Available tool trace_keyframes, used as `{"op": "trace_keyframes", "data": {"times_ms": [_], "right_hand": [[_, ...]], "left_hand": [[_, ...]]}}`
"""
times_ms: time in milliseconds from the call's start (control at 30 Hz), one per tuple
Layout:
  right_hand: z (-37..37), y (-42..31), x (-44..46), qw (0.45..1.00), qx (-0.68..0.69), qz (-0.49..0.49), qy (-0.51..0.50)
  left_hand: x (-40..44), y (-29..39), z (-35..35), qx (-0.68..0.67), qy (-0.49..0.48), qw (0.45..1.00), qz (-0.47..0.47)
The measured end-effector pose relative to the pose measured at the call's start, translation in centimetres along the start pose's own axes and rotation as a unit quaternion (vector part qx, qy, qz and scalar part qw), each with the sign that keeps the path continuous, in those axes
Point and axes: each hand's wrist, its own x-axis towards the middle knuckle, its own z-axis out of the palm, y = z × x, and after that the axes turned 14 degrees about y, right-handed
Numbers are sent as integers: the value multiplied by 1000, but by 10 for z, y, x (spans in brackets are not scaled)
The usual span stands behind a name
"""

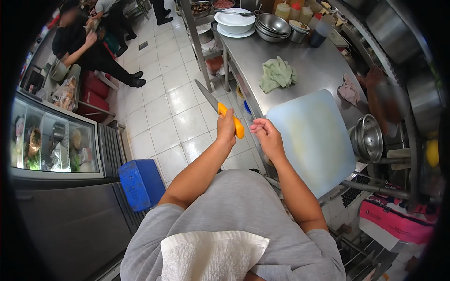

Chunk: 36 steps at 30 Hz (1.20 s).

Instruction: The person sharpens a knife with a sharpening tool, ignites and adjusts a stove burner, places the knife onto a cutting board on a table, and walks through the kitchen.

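Observation:
My left hand (226, 126) is wrapped around the yellow handle (238, 127) of a kitchen knife (207, 95), its long blade pointing up and to the left over the tiled floor. Just to the right, my right hand (269, 139) has its fingers curled in with the thumb near them. A thin grey edge shows by its fingertips, and I cannot make out whether it is held. Beside that hand lies a large pale-blue cutting board (313, 140) on the steel table (243, 61), with a crumpled green cloth (277, 75) beyond it.
White bowls (234, 21), metal bowls (273, 25) and sauce bottles (294, 10) stand at the table's far end. A pinkish cloth (348, 90) and colanders (369, 138) are on the right. To the left are a blue crate (140, 185), a glass-fronted fridge (56, 136) and a person (77, 42).

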Motion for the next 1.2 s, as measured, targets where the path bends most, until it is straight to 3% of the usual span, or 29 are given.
{"op": "trace_keyframes", "data": {"times_ms": [100, 133, 167, 233, 267, 300, 333, 367, 400, 433, 500, 567, 633, 700, 767, 800, 867, 900, 933, 1000, 1067, 1200], "right_hand": [[5, 5, 0, 1000, -3, 26, -8], [10, 6, -3, 998, -1, 11, -57], [13, 4, -1, 995, -2, -13, -97], [19, 2, -4, 980, -109, -145, -84], [23, 28, 3, 976, -138, -140, -92], [19, 13, 0, 971, -202, -47, -121], [16, 6, -2, 970, -210, -93, -85], [8, -12, -3, 983, -156, -35, -85], [0, -26, -5, 990, -100, 29, -92], [-11, -28, -2, 991, -104, 13, -82], [-33, -26, 3, 993, -21, 97, -57], [-56, -15, -9, 999, -34, 34, -2], [-82, -21, -32, 995, -59, -24, 78], [-114, -24, -64, 989, -77, -27, 123], [-141, -12, -86, 995, -17, -17, 98], [-148, -22, -92, 994, -18, -18, 105], [-153, -49, -107, 960, -218, 100, 143], [-157, -15, -107, 916, -318, -101, 224], [-161, -8, -106, 915, -317, -99, 227], [-164, -1, -110, 860, -422, -95, 272], [-165, -1, -114, 849, -442, -76, 279], [-169, 24, -111, 802, -504, -85, 308]], "left_hand": [[-12, 8, -3, 13, -27, 998, 58], [-22, 9, -1, 24, -45, 996, 77], [-23, 0, -4, 5, -70, 994, 86], [-23, -13, -9, -26, -157, 983, 90], [-42, -4, -6, -14, -176, 983, 48], [-53, -3, -3, 21, -171, 982, 77], [-58, -4, -4, 29, -196, 978, 65], [-59, -7, -6, 40, -244, 963, 107], [-62, -5, -8, 90, -292, 949, 79], [-67, -4, -11, 143, -332, 931, 48], [-76, -15, -8, 167, -372, 910, 79], [-85, -17, -14, 195, -403, 888, 105], [-85, -5, -24, 325, -496, 800, 88], [-72, -13, -41, 353, -492, 777, 172], [-62, -14, -61, 406, -432, 761, 261], [-53, -18, -72, 407, -439, 758, 260], [-38, -28, -96, 410, -374, 805, 209], [-34, -34, -103, 412, -377, 803, 208], [-31, -37, -111, 425, -379, 795, 207], [-31, -36, -116, 441, -381, 787, 204], [-40, -35, -112, 469, -397, 744, 262], [-47, -34, -100, 452, -417, 724, 313]]}}
